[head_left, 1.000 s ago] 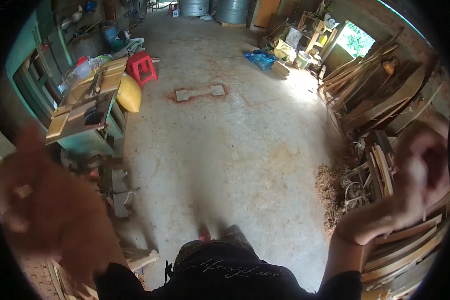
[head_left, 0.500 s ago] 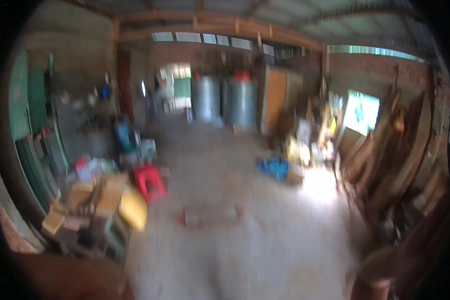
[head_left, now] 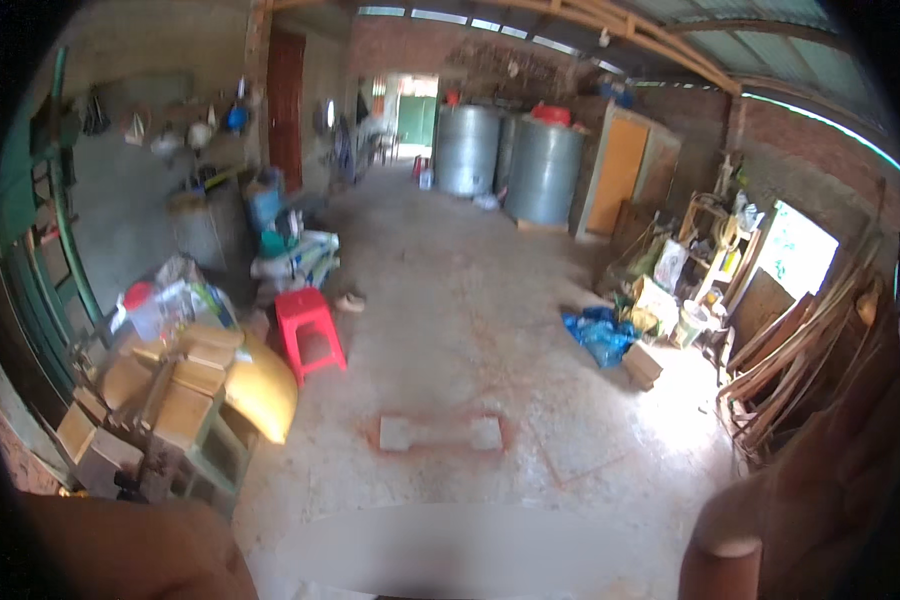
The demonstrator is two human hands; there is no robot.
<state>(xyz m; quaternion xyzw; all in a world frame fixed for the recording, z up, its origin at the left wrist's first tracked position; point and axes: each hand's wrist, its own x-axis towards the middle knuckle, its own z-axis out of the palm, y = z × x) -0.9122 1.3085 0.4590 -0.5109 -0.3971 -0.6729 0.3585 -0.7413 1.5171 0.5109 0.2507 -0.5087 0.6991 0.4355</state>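
Wooden boards (head_left: 183, 410) above left hand (head_left: 142, 550), lower left; right hand (head_left: 785, 520), lower right; cannot tell either grip's opening or contents.

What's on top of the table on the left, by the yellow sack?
Wooden boards lie close together on the table. They cover much of its top, so whatever is under them can't be seen.

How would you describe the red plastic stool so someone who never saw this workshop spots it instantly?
At the left of the grey concrete floor, find the green-framed bench strewn with pale wooden boards. Just beyond the bulging yellow sack beside it stands the red plastic stool, set apart by its vivid colour and open legs.
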